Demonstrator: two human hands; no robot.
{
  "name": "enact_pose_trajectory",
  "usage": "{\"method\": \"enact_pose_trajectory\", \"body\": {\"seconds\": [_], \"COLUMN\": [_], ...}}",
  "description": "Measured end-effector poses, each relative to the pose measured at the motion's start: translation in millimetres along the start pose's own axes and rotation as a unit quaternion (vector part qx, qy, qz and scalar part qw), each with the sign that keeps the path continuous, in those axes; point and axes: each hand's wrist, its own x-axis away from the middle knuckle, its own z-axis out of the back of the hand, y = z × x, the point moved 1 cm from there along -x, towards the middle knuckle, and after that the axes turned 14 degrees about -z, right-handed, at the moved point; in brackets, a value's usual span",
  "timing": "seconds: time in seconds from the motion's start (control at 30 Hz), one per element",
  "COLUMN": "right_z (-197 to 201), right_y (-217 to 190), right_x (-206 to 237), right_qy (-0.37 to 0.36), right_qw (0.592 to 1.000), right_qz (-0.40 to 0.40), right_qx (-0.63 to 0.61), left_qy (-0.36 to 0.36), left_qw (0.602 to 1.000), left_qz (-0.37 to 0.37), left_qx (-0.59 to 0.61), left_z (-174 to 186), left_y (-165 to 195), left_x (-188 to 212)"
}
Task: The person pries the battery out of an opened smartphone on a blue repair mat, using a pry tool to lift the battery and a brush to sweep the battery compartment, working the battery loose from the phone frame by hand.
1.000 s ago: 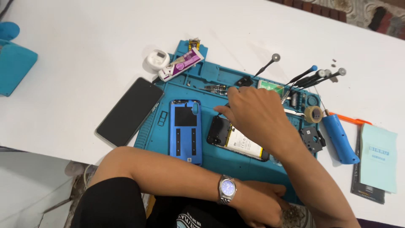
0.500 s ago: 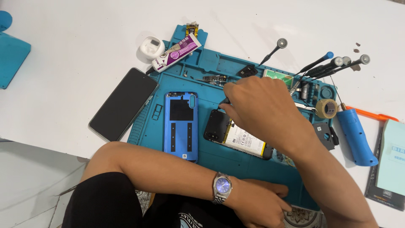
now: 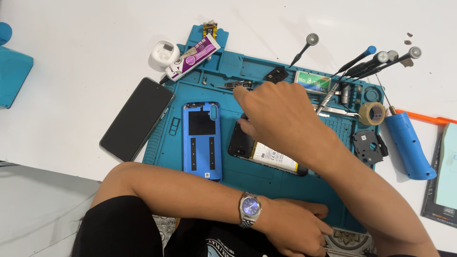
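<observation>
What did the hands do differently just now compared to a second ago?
The right hand slid a little to the left over the opened phone, its fingertip now pointing toward the small black part at the top of the blue mat. Whether it holds anything is hidden. The left hand stayed resting at the mat's near edge. The blue back cover, the dark phone and the tools did not move.

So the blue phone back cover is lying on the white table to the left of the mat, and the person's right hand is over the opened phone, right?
Not quite. In the head view the blue back cover lies on the teal work mat, not on the white table; the thing on the table left of the mat is a dark phone. The right hand is indeed over the opened phone.
</observation>
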Motion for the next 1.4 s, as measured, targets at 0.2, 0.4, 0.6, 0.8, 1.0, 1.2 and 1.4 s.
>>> {"method": "enact_pose_trajectory", "body": {"seconds": [0.2, 0.4, 0.6, 0.8, 1.0, 1.2, 1.4], "right_z": [-5, 2, 10, 12, 21, 17, 14], "right_y": [10, 12, 8, 7, 10, 12, 14], "right_x": [0, 2, 0, 1, 3, 4, 4], "right_qy": [-0.009, -0.042, -0.041, -0.039, -0.058, -0.075, -0.055], "right_qw": [1.000, 0.999, 0.998, 0.998, 0.998, 0.996, 0.996], "right_qz": [0.015, 0.031, 0.049, 0.045, 0.034, 0.036, 0.052], "right_qx": [0.009, -0.005, -0.029, -0.024, -0.016, -0.030, -0.047], "left_qy": [-0.030, -0.038, -0.050, -0.045, -0.051, -0.051, -0.064], "left_qw": [0.999, 0.999, 0.998, 0.998, 0.998, 0.999, 0.998], "left_qz": [0.007, 0.007, 0.009, 0.007, 0.012, 0.013, 0.016], "left_qx": [-0.016, -0.021, -0.029, -0.033, -0.036, -0.006, -0.009], "left_z": [3, 6, 6, 6, 8, 6, 6], "left_y": [0, 1, 1, 1, 1, -3, -3], "left_x": [0, 0, 0, -1, -1, -3, -4]}}
